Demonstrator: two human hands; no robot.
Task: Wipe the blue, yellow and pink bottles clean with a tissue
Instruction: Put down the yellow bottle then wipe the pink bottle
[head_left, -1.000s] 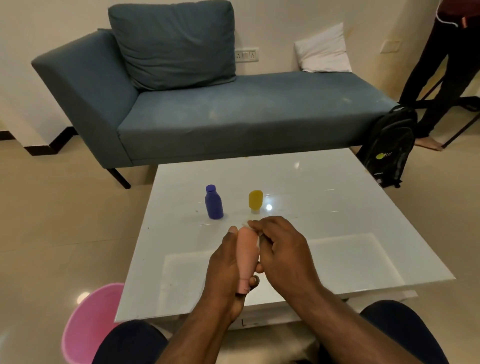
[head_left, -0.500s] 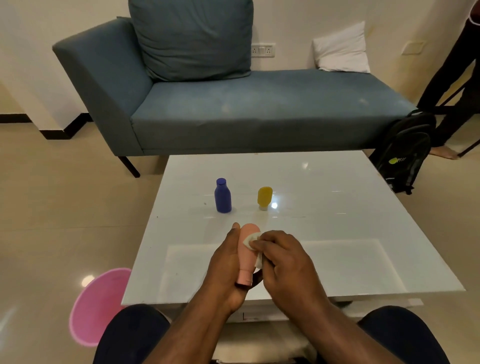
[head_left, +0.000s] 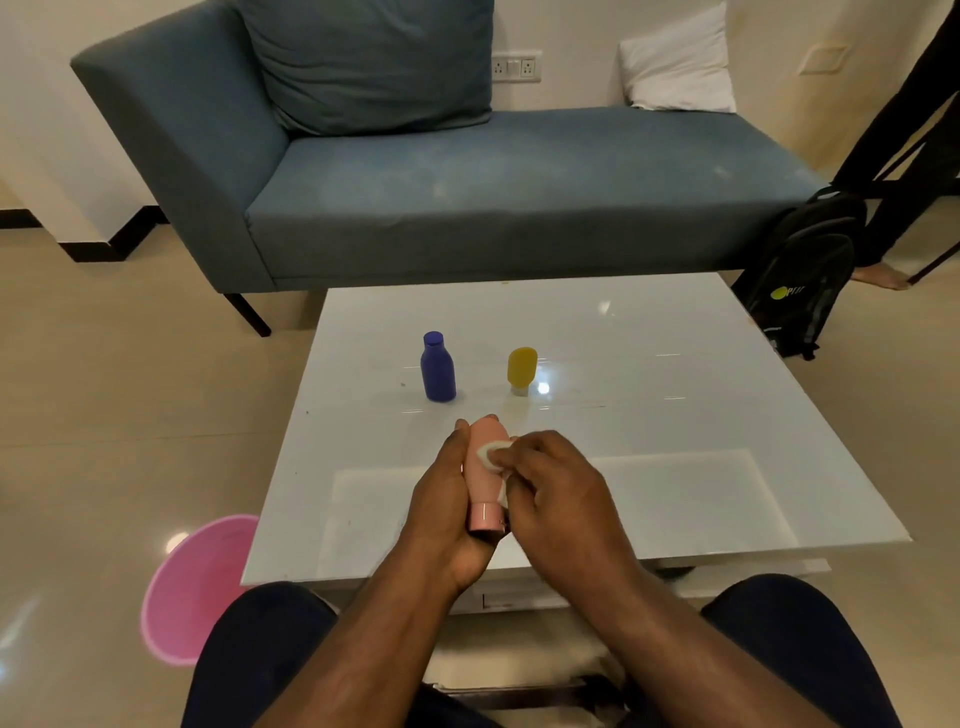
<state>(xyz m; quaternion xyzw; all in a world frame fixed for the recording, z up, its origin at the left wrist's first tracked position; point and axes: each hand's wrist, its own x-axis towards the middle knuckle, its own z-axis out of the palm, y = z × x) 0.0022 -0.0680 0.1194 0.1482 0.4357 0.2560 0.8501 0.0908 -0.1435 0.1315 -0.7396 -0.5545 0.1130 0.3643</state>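
My left hand (head_left: 445, 512) grips the pink bottle (head_left: 482, 483) above the near part of the white table (head_left: 675, 415), cap end toward me. My right hand (head_left: 553, 491) pinches a white tissue (head_left: 491, 455) and presses it against the bottle's upper side. The blue bottle (head_left: 438, 368) stands upright farther back on the table. To its right the yellow bottle (head_left: 521, 370) stands on its cap.
A pink bin (head_left: 195, 590) sits on the floor left of the table. A blue sofa (head_left: 467, 182) lies behind the table, with a black backpack (head_left: 802, 270) at its right end. A person's legs (head_left: 904, 145) stand at the far right.
My right hand has slid the tissue along the pink bottle from its far tip down onto its side. The camera has tilted and shifted slightly.
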